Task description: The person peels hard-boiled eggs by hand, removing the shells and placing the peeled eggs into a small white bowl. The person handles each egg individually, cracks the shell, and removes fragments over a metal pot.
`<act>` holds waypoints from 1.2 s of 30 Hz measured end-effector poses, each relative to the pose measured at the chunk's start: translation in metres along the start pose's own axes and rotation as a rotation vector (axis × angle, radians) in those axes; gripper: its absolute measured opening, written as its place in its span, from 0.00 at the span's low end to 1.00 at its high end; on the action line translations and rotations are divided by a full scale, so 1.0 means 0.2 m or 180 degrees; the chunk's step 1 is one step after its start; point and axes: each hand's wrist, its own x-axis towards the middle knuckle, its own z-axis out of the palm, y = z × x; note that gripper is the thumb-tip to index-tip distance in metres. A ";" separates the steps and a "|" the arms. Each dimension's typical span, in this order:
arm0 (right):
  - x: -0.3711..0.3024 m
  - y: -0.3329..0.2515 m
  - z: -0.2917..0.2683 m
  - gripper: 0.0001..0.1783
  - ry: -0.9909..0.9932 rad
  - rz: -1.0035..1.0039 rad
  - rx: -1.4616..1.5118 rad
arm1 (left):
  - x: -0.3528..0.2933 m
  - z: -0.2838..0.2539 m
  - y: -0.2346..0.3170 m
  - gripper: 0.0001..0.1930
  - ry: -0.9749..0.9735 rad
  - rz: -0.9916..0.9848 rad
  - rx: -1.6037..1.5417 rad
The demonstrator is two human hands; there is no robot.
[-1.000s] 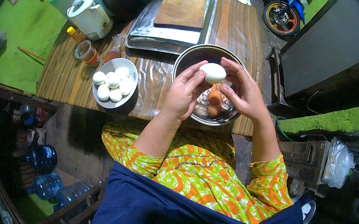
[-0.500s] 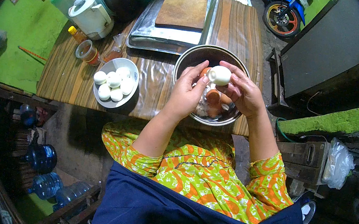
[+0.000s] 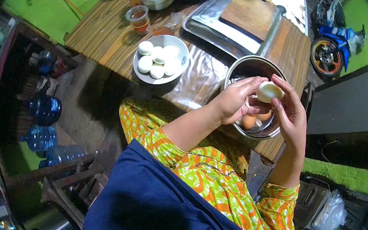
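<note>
Over a round, silver-coloured metal pot (image 3: pixel 256 67), we see the right hand (image 3: pixel 293 111) gripping a smooth white peeled egg (image 3: pixel 268 92) between thumb and fingers. The left hand (image 3: pixel 236 99) meets the egg's left side; we cannot tell how firmly. Brown-shelled eggs (image 3: pixel 248 121) lie inside the pot. Leftward, a round white bowl (image 3: pixel 182 61) of peeled white eggs (image 3: pixel 158 56) sits on a striped brown wood-grain table (image 3: pixel 104 32).
</note>
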 end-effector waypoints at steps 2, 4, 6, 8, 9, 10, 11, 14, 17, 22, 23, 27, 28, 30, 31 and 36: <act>0.05 -0.02 0.02 0.21 0.0160 -0.0206 -0.0113 | -0.02 -0.02 0.02 0.19 -0.0031 0.0257 -0.0367; 0.08 -0.02 0.00 0.21 0.0402 -0.0345 -0.0257 | -0.04 -0.10 0.08 0.17 0.0219 0.0784 -0.0181; 0.10 0.00 -0.07 0.19 0.0551 -0.0402 -0.0856 | -0.05 -0.22 0.23 0.14 0.0286 0.1443 0.0425; 0.08 0.03 -0.15 0.15 0.0507 -0.0321 -0.1116 | -0.11 -0.35 0.36 0.15 0.1352 0.2002 0.2269; 0.07 0.05 -0.19 0.14 0.0336 -0.0228 -0.1551 | -0.10 -0.41 0.46 0.16 0.1690 0.2878 0.3428; 0.07 0.07 -0.22 0.14 0.0121 0.0212 -0.1765 | -0.13 -0.47 0.52 0.16 0.2040 0.2780 0.4397; 0.08 0.10 -0.23 0.14 -0.0147 0.0539 -0.1910 | -0.17 -0.53 0.59 0.17 0.2382 0.2786 0.5422; 0.10 0.18 -0.20 0.14 -0.1505 0.0973 -0.2950 | -0.15 -0.66 0.70 0.17 0.2595 0.2029 0.6484; 0.12 0.25 -0.09 0.14 -0.2269 0.1513 -0.3390 | -0.12 -0.75 0.73 0.16 0.2474 0.1102 0.6731; 0.09 0.31 -0.01 0.15 -0.2539 0.1317 -0.3695 | -0.11 -0.77 0.72 0.16 0.2441 0.1537 0.6773; 0.09 0.32 -0.01 0.15 -0.2540 0.1300 -0.3770 | -0.11 -0.74 0.70 0.17 0.2472 0.1727 0.6760; 0.15 0.33 -0.04 0.17 -0.2577 0.1506 -0.3597 | -0.11 -0.51 0.59 0.15 0.1591 0.2508 0.5846; 0.17 0.32 -0.06 0.18 -0.2574 0.1576 -0.3384 | -0.11 -0.43 0.53 0.14 0.1343 0.2629 0.5574; 0.17 0.26 -0.17 0.20 -0.1926 0.1367 -0.2269 | -0.12 -0.29 0.41 0.13 0.0909 0.2656 0.5131; 0.18 0.22 -0.22 0.21 -0.1879 0.1223 -0.1616 | -0.12 -0.23 0.35 0.12 0.0677 0.2622 0.4904; 0.11 0.14 -0.23 0.29 -0.0972 0.1190 0.1329 | -0.06 -0.07 0.15 0.13 0.0182 0.2194 0.4554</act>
